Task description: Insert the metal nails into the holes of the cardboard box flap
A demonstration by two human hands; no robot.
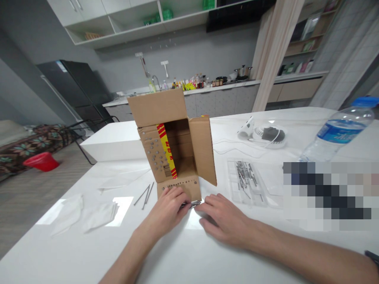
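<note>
Both of your hands lie low on the white table (189, 252), meeting just in front of the cardboard box (174, 150). Your left hand (170, 209) has its fingers curled together over a small bundle of nails (192, 204), and the fingertips touch the lower front flap of the box; whether the fingers really pinch the bundle you cannot tell, because the hand covers it. Your right hand (225, 219) rests flat, fingers loosely together and pointing to the left, the tips just beside the end of the same bundle. The box stands upright with its opening toward you; the left flap and the bottom flap carry rows of nail heads, and the right flap swings out toward the plastic tray (260, 189). That tray holds more nails and lies near your right hand, so room on that side is narrow. A few loose nails (145, 195) lie left of the box, near your left hand. Farther left lie pieces of white paper (85, 215), close to the table edge. A water bottle (340, 132) stands well apart on the right. The table surface nearest to you is open.
</note>
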